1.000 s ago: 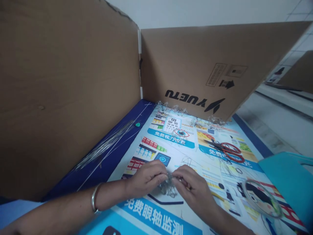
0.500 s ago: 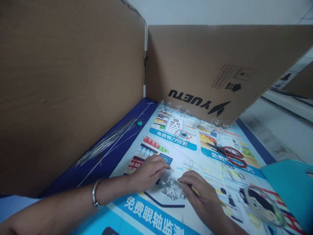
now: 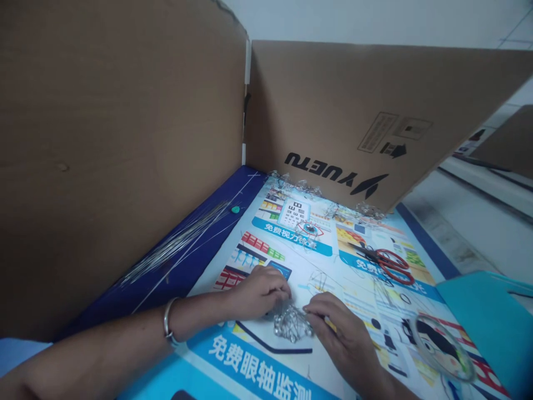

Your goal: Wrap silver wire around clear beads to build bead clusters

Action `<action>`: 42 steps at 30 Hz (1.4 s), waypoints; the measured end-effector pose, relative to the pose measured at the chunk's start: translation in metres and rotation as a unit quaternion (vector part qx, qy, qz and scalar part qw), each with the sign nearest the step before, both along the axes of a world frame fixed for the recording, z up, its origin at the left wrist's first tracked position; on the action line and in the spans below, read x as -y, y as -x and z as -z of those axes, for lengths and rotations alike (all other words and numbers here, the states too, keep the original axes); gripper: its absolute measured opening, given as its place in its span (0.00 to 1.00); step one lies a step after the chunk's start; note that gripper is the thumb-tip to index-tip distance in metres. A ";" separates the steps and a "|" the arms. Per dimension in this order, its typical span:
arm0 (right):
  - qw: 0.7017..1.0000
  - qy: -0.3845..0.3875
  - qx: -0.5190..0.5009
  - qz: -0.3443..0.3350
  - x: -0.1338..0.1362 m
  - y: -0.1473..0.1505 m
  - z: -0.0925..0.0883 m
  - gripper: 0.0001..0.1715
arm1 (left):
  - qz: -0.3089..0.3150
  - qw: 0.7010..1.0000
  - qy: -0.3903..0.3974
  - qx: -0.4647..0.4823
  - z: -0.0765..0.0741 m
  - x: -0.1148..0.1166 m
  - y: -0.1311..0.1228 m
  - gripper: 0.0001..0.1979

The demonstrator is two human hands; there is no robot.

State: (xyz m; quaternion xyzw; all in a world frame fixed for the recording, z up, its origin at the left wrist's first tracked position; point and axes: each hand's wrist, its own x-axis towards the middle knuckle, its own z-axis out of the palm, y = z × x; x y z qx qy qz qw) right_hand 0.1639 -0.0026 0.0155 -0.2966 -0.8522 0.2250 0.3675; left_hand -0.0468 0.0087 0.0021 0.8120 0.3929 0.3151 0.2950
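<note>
A small silvery bundle of bent wire (image 3: pixel 292 323) lies between my hands on the printed poster sheet (image 3: pixel 287 272). My left hand (image 3: pixel 264 290), a metal bangle on its wrist, is closed at the bundle's upper left edge with the fingers bent down onto it. From the right side, my right hand (image 3: pixel 339 322) pinches the bundle's edge between thumb and forefinger. The fingertips of both hands partly cover the wire they grip. Just behind the bundle rests a loose wire shape (image 3: pixel 318 279).
Long straight wires (image 3: pixel 179 244) lie at the left on the blue surface, near a small green piece (image 3: pixel 235 209). Red-handled scissors (image 3: pixel 385 262) and a clear ring-shaped coil (image 3: pixel 442 350) are at the right. More wire shapes (image 3: pixel 303 186) line the cardboard wall (image 3: pixel 333 100).
My left hand's fingers have curled in closer to the wire bundle. The right hand keeps its pinch almost unmoved. The whole view has shifted slightly.
</note>
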 end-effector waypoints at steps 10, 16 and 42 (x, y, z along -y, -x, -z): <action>0.999 0.049 0.013 0.004 0.003 0.002 -0.004 0.05 | -0.043 0.987 0.130 0.086 -0.006 0.009 0.006 0.07; 0.997 0.068 0.019 0.023 0.004 0.005 -0.008 0.05 | -0.047 0.968 0.206 0.132 -0.018 0.018 0.007 0.09; 0.992 0.077 0.103 0.002 0.001 0.014 -0.014 0.09 | 0.003 0.995 0.053 0.083 -0.035 0.023 0.006 0.12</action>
